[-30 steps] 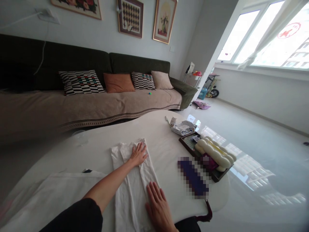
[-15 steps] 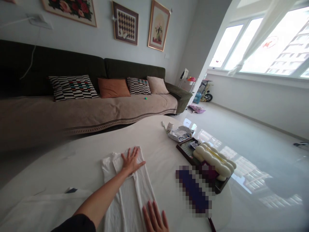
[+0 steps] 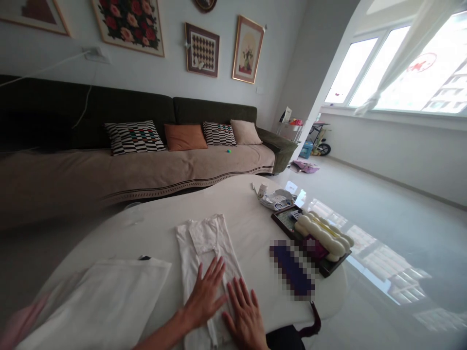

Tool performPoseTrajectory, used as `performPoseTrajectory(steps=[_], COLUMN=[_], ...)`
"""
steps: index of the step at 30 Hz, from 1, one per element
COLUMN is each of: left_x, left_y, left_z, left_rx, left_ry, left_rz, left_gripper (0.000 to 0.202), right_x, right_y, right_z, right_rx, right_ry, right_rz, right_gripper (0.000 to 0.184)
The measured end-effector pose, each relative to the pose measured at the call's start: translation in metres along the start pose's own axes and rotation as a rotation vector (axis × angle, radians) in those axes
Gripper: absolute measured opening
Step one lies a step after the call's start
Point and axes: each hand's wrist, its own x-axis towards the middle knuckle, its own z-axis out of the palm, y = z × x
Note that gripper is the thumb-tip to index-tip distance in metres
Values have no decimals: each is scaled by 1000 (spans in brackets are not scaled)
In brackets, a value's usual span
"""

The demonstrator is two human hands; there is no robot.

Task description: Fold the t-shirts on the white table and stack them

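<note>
- Head view: the left hand [image 3: 204, 297] is palm down over the white folded garment [image 3: 208, 237]; its fingers are extended and spread.
- Right hand [image 3: 245, 316]: palm down along the garment's right edge, just beside the left hand; fingers straight and slightly parted.
- Garment: lies on the white table [image 3: 248, 214], beneath the left-hand fingers, and runs forward past their tips; contact under the palms is hidden.
- White cloth [image 3: 105, 291]: positioned left of the left-hand fingers, near the garment.
- Purple object [image 3: 294, 270]: right of the right-hand fingers; pixelated, detail unreadable.
- Dark tray [image 3: 326, 269]: farther right of the same fingers; carries a cream, bubble-shaped item [image 3: 323, 233].
</note>
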Motion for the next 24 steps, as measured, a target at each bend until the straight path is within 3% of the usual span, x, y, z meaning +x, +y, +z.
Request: performPoseTrajectory(steps=[3, 5, 8, 12, 16, 19, 24], left_x=[-69, -93, -101, -101, -118, -137, -152], left_y=[20, 26, 31, 39, 43, 44, 48], left_z=[21, 30, 27, 9, 2, 9, 20], left_rx=[-35, -41, -32, -46, -36, 8, 53], left_ry=[-98, -126, -146, -220, -264, -271, -216], left_rz=[3, -43, -96, -93, -97, -103, -123], left_gripper=[81, 82, 78, 75, 78, 81, 81], right_x=[-1, 0, 1, -3, -31, -60, -79], right_y=[-5, -9, -13, -17, -17, -17, -20], right_z=[-5, -7, -12, -27, -39, -33, -5], right_rx=[-23, -35, -40, -9, 23, -23, -173], right_ry=[-21, -42, -95, -198, -243, -232, -43], right_rz=[23, 48, 66, 55, -28, -108, -37], right_gripper=[61, 59, 60, 68, 78, 86, 75])
